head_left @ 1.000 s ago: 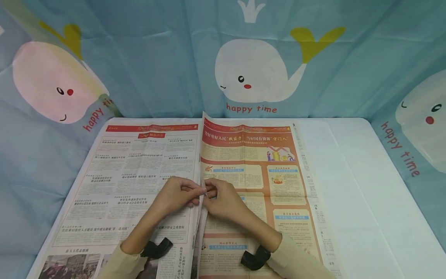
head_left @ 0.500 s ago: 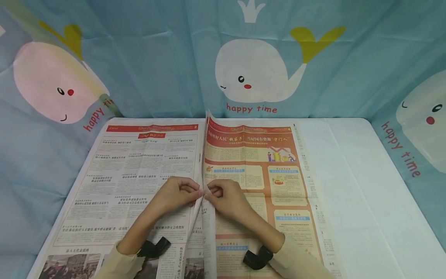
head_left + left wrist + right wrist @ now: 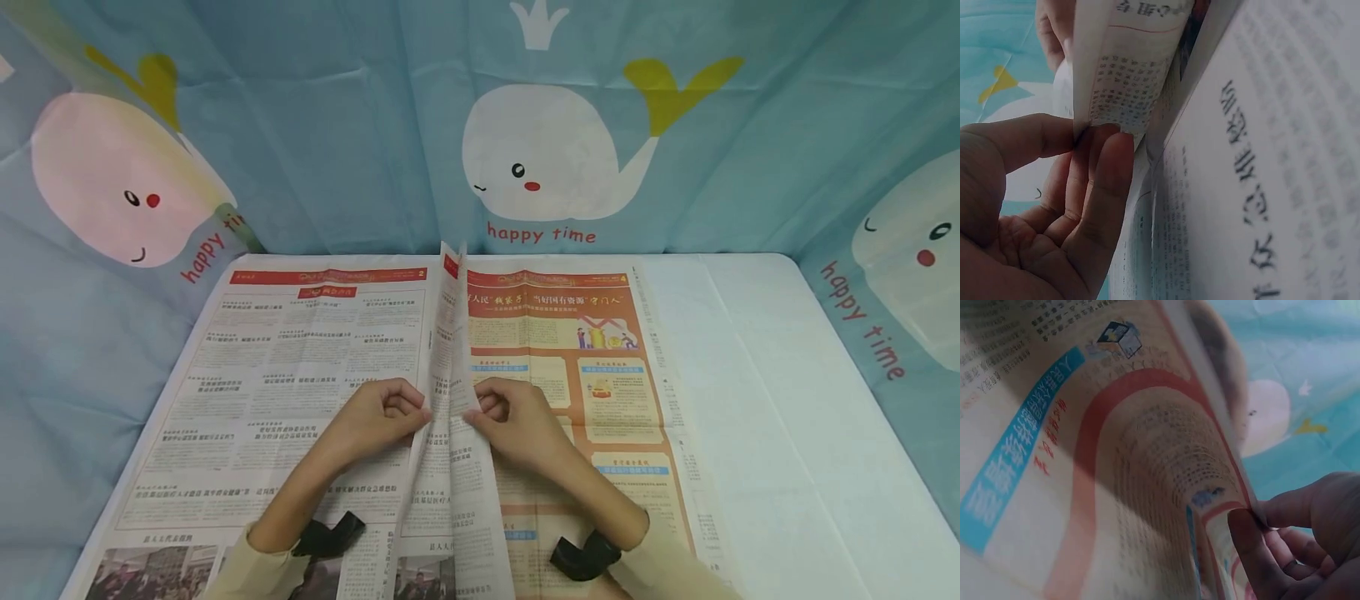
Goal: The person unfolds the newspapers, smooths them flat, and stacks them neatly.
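Observation:
A printed newspaper (image 3: 285,392) lies spread on the white table, two of its sheets lifted along the middle. My left hand (image 3: 378,421) pinches the edge of the left sheet between thumb and fingers; the left wrist view shows that sheet's edge (image 3: 1082,75) at the fingertips. Just to the right, my right hand (image 3: 521,421) pinches the edge of the orange-printed right sheet (image 3: 607,333). This sheet curves up to the thumb and finger in the right wrist view (image 3: 1147,437). Between the hands a gap shows inner pages (image 3: 431,500) with black print.
White tabletop (image 3: 772,400) extends to the right of the newspaper. Behind and at both sides hangs a blue cloth (image 3: 337,150) with whale prints. Black bands (image 3: 588,557) with beige sleeves sit at both wrists.
My hands were together at the middle fold and have moved apart, the right one going rightward with its sheet edge. The two sheets have separated, and inner pages now show between them.

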Tool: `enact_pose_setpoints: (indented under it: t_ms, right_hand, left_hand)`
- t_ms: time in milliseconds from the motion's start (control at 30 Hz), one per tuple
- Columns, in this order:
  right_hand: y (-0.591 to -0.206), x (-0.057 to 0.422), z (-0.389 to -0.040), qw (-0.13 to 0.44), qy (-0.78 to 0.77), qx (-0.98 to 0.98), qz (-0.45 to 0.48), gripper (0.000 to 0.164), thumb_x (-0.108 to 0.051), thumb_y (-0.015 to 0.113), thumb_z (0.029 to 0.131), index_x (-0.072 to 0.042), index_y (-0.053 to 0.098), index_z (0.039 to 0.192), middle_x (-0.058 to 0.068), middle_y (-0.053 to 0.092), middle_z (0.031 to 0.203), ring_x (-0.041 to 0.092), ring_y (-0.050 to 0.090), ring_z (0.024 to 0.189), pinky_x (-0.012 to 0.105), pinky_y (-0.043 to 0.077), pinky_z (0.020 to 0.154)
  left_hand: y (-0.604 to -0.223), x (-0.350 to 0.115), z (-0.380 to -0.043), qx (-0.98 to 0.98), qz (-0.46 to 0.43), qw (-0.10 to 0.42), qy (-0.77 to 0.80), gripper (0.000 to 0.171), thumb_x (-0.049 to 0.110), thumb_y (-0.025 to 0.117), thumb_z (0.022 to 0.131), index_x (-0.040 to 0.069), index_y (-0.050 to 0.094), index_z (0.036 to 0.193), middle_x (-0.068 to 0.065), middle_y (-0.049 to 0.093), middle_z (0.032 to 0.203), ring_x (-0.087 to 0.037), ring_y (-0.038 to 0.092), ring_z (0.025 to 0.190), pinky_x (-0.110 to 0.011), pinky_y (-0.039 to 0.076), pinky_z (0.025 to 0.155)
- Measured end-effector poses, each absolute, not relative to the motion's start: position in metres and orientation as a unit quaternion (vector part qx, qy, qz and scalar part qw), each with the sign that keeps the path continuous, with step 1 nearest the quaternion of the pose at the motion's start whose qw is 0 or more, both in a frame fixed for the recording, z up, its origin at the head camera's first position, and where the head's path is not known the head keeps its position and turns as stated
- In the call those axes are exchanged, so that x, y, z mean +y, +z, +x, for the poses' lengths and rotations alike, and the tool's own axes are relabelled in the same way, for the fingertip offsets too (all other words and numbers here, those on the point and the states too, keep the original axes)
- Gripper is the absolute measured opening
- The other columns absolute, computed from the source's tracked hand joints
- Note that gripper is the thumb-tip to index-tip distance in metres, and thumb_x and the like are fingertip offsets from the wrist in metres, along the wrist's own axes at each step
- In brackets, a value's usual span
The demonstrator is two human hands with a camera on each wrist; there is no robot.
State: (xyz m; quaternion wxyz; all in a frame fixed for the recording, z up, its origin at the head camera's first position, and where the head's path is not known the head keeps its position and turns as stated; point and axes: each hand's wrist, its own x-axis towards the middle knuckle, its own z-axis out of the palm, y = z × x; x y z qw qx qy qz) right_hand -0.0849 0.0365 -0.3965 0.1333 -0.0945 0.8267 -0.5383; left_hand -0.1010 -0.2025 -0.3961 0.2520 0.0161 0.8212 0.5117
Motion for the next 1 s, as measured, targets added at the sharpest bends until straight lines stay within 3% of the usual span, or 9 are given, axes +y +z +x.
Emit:
enact_pose_setpoints:
  t_ms: [400, 600, 867, 1000]
  right_hand:
    - [-0.392, 0.089, -0.079, 0.14, -0.556, 0.818, -0.054, 0.027, -0.019, 0.076, 0.091, -0.011, 0.07, 0.115, 0.004, 0.076, 0.093, 0.01, 0.073, 0.075, 0.023, 0.057, 0.069]
    - [-0.389, 0.113, -0.075, 0.139, -0.545, 0.827, -0.028, 0.041, -0.026, 0.078, 0.089, -0.002, 0.068, 0.12, 0.008, 0.076, 0.096, 0.009, 0.072, 0.08, 0.02, 0.056, 0.073]
    - [-0.381, 0.144, -0.072, 0.154, -0.576, 0.803, 0.004, 0.039, -0.024, 0.077, 0.09, -0.004, 0.065, 0.122, 0.016, 0.073, 0.098, 0.017, 0.075, 0.076, 0.033, 0.062, 0.061]
    - [-0.378, 0.162, -0.069, 0.137, -0.57, 0.81, 0.022, 0.042, -0.022, 0.076, 0.091, -0.002, 0.063, 0.125, 0.017, 0.072, 0.101, 0.015, 0.074, 0.077, 0.032, 0.062, 0.063]
  left_hand:
    - [-0.399, -0.215, -0.094, 0.826, -0.007, 0.241, 0.509, 0.031, 0.022, 0.076, 0.09, -0.001, 0.069, 0.109, -0.011, 0.076, 0.088, -0.019, 0.072, 0.068, -0.029, 0.059, 0.064]
    - [-0.399, -0.229, -0.088, 0.838, -0.037, 0.22, 0.497, 0.042, 0.03, 0.077, 0.089, -0.002, 0.069, 0.114, -0.012, 0.078, 0.092, -0.019, 0.074, 0.066, -0.029, 0.059, 0.061]
    - [-0.41, -0.243, -0.08, 0.837, -0.067, 0.222, 0.496, 0.041, 0.03, 0.078, 0.088, -0.001, 0.069, 0.113, -0.012, 0.077, 0.092, -0.02, 0.074, 0.065, -0.031, 0.061, 0.059]
    - [-0.412, -0.252, -0.078, 0.842, -0.065, 0.216, 0.49, 0.042, 0.031, 0.078, 0.089, -0.002, 0.069, 0.115, -0.012, 0.077, 0.09, -0.021, 0.074, 0.066, -0.03, 0.061, 0.06]
